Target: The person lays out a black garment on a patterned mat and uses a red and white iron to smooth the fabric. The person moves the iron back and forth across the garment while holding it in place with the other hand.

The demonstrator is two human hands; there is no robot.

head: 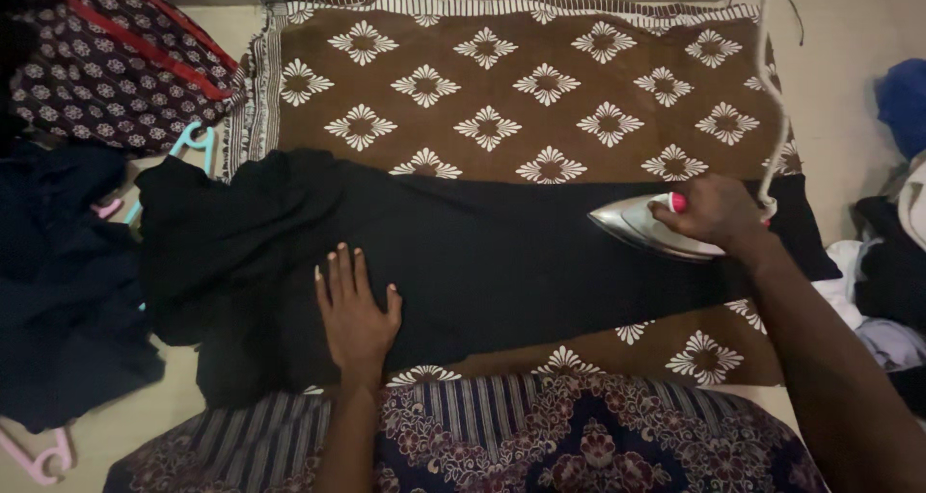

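A black garment (482,252) lies spread across a brown blanket with white flower shapes (540,88). My left hand (355,312) presses flat on the garment near its front edge, fingers apart. My right hand (716,211) grips the handle of a silver clothes iron (637,228) with a pink button, which rests on the right part of the garment with its tip pointing left. A white cord (769,88) runs up from the iron toward the far right.
Dark clothes (58,281) are piled at the left, with a patterned cloth (106,59) behind them and plastic hangers (193,144) nearby. More folded clothes (887,281) sit at the right. A floral and striped fabric (540,435) covers my lap.
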